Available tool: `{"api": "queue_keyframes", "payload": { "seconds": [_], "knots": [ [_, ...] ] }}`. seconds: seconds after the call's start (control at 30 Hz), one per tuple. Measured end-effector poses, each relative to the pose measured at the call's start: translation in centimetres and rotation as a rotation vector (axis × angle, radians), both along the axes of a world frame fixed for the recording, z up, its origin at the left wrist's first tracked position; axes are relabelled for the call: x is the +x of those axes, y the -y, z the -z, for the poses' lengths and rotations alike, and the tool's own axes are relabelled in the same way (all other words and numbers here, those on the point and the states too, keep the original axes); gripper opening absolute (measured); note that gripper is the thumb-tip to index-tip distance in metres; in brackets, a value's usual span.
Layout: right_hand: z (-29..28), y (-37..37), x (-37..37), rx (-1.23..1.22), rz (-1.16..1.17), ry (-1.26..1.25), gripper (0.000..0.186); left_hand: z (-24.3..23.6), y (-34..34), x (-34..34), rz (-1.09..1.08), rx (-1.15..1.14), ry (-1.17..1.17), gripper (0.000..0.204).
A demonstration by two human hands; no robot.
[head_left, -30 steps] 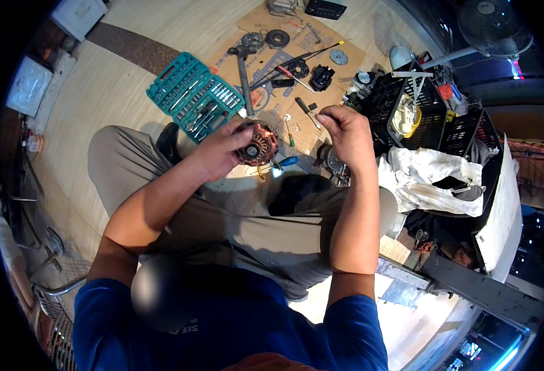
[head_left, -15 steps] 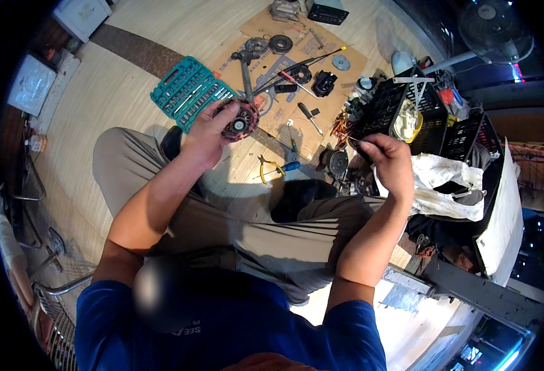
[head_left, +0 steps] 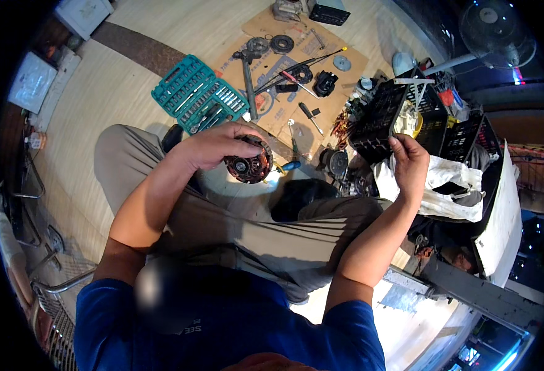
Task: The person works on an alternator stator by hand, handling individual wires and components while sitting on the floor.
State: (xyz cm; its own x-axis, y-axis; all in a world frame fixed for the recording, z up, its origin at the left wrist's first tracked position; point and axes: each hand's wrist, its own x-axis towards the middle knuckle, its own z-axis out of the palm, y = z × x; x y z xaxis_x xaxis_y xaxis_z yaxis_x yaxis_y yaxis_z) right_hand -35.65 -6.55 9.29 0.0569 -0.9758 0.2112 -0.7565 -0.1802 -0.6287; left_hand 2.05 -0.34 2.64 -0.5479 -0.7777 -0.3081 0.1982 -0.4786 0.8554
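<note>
In my left hand (head_left: 219,146) is a round, dark motor part with copper-coloured windings (head_left: 250,162); my thumb lies over its top edge and a ribbed ring shows along its rim. The part hangs above my lap, near the yellow-handled pliers, which it partly hides. My right hand (head_left: 411,162) is raised at the right, thumb and fingers pinched together beside the lower edge of a black plastic crate (head_left: 377,123). Whatever is in that pinch is too small to make out. A white cloth (head_left: 448,191) lies just under that wrist.
A teal socket set case (head_left: 188,93) lies unfolded at the left. On a cardboard sheet (head_left: 346,80) are a hammer (head_left: 248,83), a screwdriver (head_left: 311,117) and several round parts. A blue-handled screwdriver (head_left: 290,166) is on the floor; a fan (head_left: 491,28) stands far right.
My left hand has brought the motor part nearer and rightward, off the socket case, tilting it. My right hand has moved right, away from the copper wires, to the crate's edge.
</note>
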Motion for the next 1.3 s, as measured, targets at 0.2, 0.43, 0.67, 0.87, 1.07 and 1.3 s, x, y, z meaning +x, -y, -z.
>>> {"api": "queue_keyframes", "payload": {
  "seconds": [0.2, 0.43, 0.67, 0.87, 1.07, 1.3],
  "knots": [
    [-0.4, -0.6, 1.4, -0.155, -0.005, 0.053, 0.015, -0.6, 0.1, -0.1, -0.102, -0.142, 0.508, 0.046],
    [0.1, -0.3, 3.5, -0.366, -0.059, -0.108, 0.014, 0.7, 0.0, 0.1, 0.134, -0.282, 0.729, 0.039],
    [1.5, 1.6, -1.9, -0.123, 0.106, -0.129, 0.018, 0.5, -0.1, 1.7, -0.158, 0.018, -0.184, 0.032],
    [-0.1, -3.9, -4.4, 0.068, 0.091, -0.084, 0.016, 1.1, 1.5, 1.9, -0.506, 0.049, -0.427, 0.029],
    [-0.3, -7.1, -1.8, -0.139, 0.273, -0.730, 0.041, 1.8, 1.5, 1.2, -0.447, 0.028, -0.355, 0.029],
    [-3.3, -5.6, 17.5, -0.107, -0.477, 0.158, 0.031, 1.9, 0.9, 1.3, -0.561, 0.028, -0.333, 0.029]
  ]
}}
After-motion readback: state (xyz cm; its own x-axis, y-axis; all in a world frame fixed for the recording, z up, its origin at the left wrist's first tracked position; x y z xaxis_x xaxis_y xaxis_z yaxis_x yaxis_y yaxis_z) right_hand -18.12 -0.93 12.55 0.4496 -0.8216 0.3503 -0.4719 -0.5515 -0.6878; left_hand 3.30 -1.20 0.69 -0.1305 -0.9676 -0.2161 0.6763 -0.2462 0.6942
